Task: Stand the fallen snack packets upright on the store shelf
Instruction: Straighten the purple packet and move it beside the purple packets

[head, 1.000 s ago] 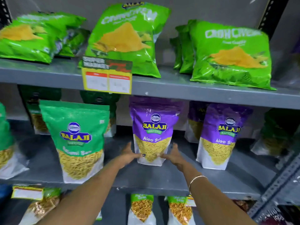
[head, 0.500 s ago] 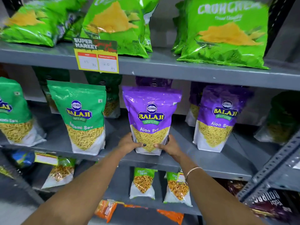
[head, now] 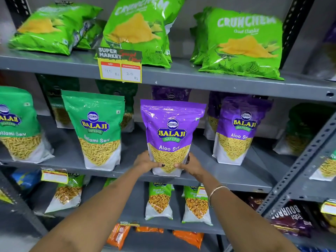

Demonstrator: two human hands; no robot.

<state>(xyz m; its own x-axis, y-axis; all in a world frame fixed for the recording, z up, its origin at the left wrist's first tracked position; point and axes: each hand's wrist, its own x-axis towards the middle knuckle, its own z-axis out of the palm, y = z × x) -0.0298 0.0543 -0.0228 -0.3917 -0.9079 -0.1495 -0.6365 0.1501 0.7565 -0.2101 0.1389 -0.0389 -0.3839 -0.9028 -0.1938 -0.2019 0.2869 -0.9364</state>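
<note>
Both hands, left hand [head: 145, 161] and right hand [head: 192, 165], still grip the purple packet [head: 171, 135], now upright at the shelf [head: 236, 180] edge. Right fingers are hidden behind it.

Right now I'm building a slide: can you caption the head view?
Both hands, left and right, steady an upright purple packet at the middle shelf edge.

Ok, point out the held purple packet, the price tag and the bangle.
Purple packet [head: 171, 131], head view, on its logo.
Price tag [head: 121, 67], head view, on its yellow middle.
Bangle [head: 217, 190], head view, on the band at the right wrist.
</note>
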